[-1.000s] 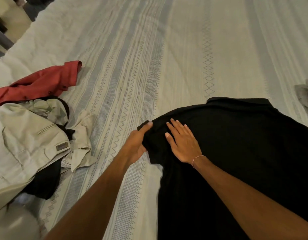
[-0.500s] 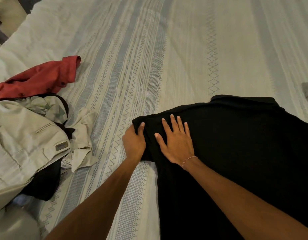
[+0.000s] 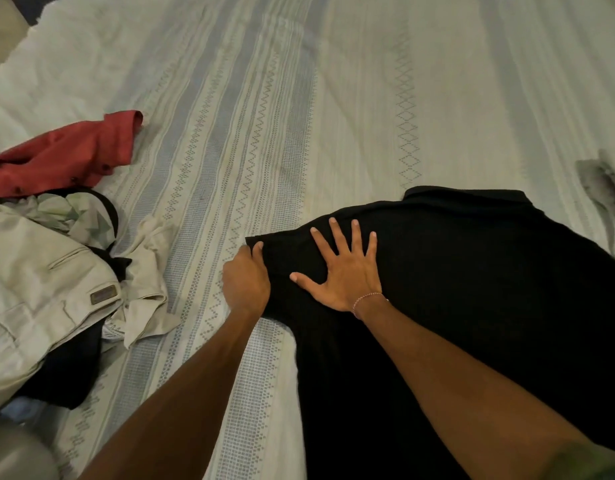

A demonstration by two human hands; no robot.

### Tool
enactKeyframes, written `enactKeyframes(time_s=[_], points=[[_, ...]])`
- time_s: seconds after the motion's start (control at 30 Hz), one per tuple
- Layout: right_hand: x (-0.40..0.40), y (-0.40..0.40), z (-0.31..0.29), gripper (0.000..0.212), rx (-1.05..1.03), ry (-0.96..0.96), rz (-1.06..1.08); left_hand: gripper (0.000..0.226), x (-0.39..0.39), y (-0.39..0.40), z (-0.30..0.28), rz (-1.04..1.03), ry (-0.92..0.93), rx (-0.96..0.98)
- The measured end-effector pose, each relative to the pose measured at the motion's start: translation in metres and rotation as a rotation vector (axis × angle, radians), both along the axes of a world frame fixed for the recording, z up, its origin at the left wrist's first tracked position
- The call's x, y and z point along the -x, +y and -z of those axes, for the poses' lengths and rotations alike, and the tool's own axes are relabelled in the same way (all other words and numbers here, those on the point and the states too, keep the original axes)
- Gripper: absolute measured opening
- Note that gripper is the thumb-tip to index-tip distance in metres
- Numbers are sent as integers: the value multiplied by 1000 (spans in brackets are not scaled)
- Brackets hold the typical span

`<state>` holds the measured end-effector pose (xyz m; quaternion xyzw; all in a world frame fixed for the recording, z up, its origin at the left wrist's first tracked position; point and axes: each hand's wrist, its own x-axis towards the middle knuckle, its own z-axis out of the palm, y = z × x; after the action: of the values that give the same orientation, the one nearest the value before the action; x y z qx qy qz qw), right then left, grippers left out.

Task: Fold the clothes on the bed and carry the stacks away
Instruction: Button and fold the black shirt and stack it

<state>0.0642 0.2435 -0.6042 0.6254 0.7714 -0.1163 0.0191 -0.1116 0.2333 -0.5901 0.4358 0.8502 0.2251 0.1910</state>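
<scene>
- My left hand [image 3: 246,278] pinches the sleeve edge of the black short-sleeved collared shirt [image 3: 455,289], fingers curled round the cloth with the thumb on top.
- My right hand [image 3: 344,271], just right of the left one, lies flat on the same shirt near the shoulder, fingers straight and spread, pinning the fabric down.
- The shirt is spread out on the pale striped woven bedspread [image 3: 264,116] beyond and to the right of both hands, collar on the far side; I judge this is the sleeve fold, not yet made.
- Well to the left of my left hand sits an unfolded heap: beige trousers with a waistband label [image 3: 39,271], a red buttoned shirt [image 3: 74,150] beyond them, and dark cloth [image 3: 67,372] under the trousers.
- A small grey crumpled piece [image 3: 600,181] lies far right of my right hand; I cannot tell what it is.
- I see no finished stack, so by my reckoning nearly everything is left: this shirt, the heap, then carrying.
</scene>
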Motion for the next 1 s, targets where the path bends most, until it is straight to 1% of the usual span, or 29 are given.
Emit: enactKeyframes(time_s=[0.1,0.17,0.27,0.37,0.43,0.5,0.53,0.57,0.6,0.67,0.7,0.73,0.77,0.83,0.87,0.9,0.93,1.0], points=[[-15,0,-12,108,92,9,-78,46,2,-2,-5,-33,-32,-50],[-39,-11,-15,103,86,1,-57,49,2,-2,-5,-91,-72,-71],[-83,-40,-19,91,90,-3,-14,49,3,-3,-5,-147,-78,-67],[-129,-75,-27,79,56,50,-1,50,-7,-5,-14,-196,-23,31],[-158,-97,-31,72,-13,131,95,59,-25,-8,-26,-188,122,60],[-191,-113,-37,64,-119,221,238,56,-58,-16,-39,-41,340,-47],[-213,-122,-38,58,-175,251,320,51,-86,-21,-43,102,406,-118],[-233,-128,-41,52,-241,265,397,47,-115,-27,-46,260,421,-176],[-252,-134,-43,46,-309,258,484,44,-147,-34,-46,422,390,-211],[-296,-145,-52,38,-422,181,703,39,-220,-49,-44,736,292,-231],[-316,-148,-58,40,-443,138,839,39,-255,-56,-42,879,244,-216],[-331,-150,-62,46,-400,138,988,42,-283,-62,-40,1000,206,-196],[-356,-154,-67,55,-322,182,1150,45,-320,-69,-38,1102,166,-158],[-389,-155,-63,72,-145,357,1413,54,-365,-76,-36,1222,77,-77],[-410,-157,-59,78,-64,450,1484,58,-389,-77,-33,1256,57,-43],[-426,-157,-57,78,-15,554,1503,61,-409,-75,-30,1280,69,-18],[-434,-154,-54,72,11,689,1469,62,-418,-70,-25,1293,109,2],[-445,-148,-53,51,104,1024,1370,64,-436,-51,-12,1296,251,16]])
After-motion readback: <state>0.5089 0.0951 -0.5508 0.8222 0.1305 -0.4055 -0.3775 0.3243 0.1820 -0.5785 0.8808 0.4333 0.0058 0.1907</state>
